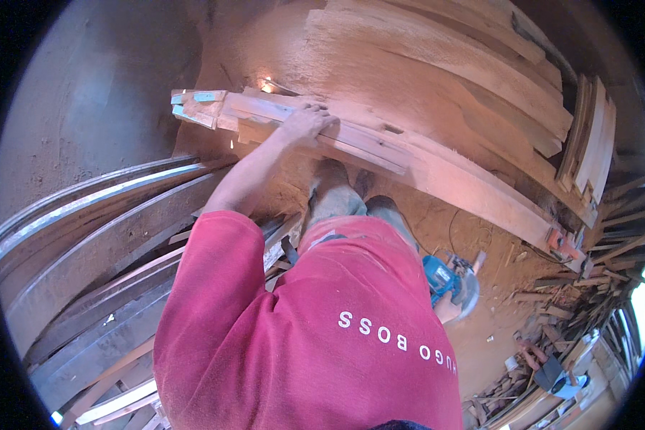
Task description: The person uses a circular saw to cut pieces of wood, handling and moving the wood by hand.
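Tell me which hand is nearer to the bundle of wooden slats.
Left. The left hand rests on top of the bundle of wooden slats; the right hand is down by the hip, on a blue power saw.

Red short-sleeved T-shirt point(301, 337), loose and faded — white block lettering across the chest, upside down from this view. Left sleeve point(215, 244) ends above the elbow; forearm below it bare. Grey dusty trousers point(337, 204), coated in reddish sawdust. Feet point(340, 172) lost in the same dust — footwear cannot be told.
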Available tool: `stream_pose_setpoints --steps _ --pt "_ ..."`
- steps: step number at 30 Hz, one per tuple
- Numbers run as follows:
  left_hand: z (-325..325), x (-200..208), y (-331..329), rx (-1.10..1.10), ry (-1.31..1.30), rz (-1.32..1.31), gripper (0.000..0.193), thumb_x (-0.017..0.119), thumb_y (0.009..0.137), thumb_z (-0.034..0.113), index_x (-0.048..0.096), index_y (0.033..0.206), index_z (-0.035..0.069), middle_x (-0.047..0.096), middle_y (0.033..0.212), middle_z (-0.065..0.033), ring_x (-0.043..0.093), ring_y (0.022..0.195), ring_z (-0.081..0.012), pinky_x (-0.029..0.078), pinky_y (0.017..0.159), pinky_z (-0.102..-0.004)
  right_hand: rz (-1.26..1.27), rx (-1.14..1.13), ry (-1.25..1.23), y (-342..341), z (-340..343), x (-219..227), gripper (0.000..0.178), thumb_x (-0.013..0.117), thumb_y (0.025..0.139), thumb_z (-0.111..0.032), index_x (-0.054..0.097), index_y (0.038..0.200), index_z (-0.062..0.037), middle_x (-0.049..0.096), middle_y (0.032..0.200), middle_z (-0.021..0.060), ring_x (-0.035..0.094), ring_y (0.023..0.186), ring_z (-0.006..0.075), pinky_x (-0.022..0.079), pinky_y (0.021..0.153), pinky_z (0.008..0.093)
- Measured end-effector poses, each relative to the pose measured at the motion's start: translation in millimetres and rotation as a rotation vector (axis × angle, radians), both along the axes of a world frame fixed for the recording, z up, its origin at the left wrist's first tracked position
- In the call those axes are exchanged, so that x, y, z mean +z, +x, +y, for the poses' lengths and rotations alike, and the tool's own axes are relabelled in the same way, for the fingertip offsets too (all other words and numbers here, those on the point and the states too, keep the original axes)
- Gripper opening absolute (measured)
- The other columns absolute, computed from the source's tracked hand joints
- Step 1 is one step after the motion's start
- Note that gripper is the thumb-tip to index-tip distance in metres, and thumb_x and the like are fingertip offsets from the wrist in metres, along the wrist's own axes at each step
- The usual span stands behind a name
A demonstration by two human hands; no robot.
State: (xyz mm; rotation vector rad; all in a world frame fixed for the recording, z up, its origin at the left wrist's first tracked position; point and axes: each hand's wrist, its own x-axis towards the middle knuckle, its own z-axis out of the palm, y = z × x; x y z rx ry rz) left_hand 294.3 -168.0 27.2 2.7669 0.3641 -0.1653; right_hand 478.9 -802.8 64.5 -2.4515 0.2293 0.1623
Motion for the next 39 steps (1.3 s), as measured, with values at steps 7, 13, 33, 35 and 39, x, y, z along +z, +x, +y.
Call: stream_pose_setpoints --steps 7,13,33,35,39 --pt "40 10 -49 0.103 -0.065 0.244 0.07 0.078 0.071 0.014 0.055 0.137 0.02 0.058 0.136 -0.0041 0.05 0.133 -0.0278 0.04 0.11 -0.0464 -0.141 -0.028 0.236 20 78 108 0.035 0.057 0.082 0.003 0.068 0.115 0.0047 0.066 0.09 0.0048 0.048 0.056 0.0089 0.038 0.048 0.0276" --pt "-16 -14 -52 0.239 0.495 -0.158 0.067 0.073 0.076 0.014 0.051 0.139 0.014 0.059 0.128 -0.0101 0.051 0.13 -0.0296 0.041 0.107 -0.0498 -0.216 0.31 0.161 43 127 150 0.042 0.058 0.082 0.004 0.066 0.123 0.0067 0.072 0.104 0.011 0.067 0.088 0.0167 0.055 0.079 0.0328" --pt "-193 -21 79 1.689 -1.186 -0.374 0.065 0.07 0.088 0.057 0.071 0.098 -0.007 0.069 0.083 -0.0129 0.066 0.079 -0.0212 0.051 0.07 -0.0347 0.382 1.677 0.161 115 303 73 0.046 0.077 0.068 -0.014 0.069 0.111 -0.0007 0.074 0.098 0.0203 0.073 0.092 0.0348 0.056 0.083 0.0401" --pt "-200 -28 81 1.718 -1.115 -0.395 0.064 0.072 0.087 0.056 0.071 0.093 -0.008 0.069 0.082 -0.0135 0.066 0.079 -0.022 0.051 0.07 -0.0356 0.374 1.697 0.215 123 298 62 0.046 0.077 0.068 -0.014 0.069 0.112 -0.0014 0.073 0.096 0.0205 0.073 0.091 0.0351 0.056 0.082 0.0402" --pt "-205 -29 85 1.718 -0.859 -0.332 0.063 0.073 0.083 0.056 0.072 0.091 -0.007 0.068 0.075 -0.0136 0.066 0.074 -0.0218 0.051 0.07 -0.0375 0.39 1.682 0.225 132 289 46 0.045 0.077 0.068 -0.013 0.068 0.111 -0.0018 0.072 0.095 0.0204 0.072 0.091 0.0358 0.056 0.081 0.0406"
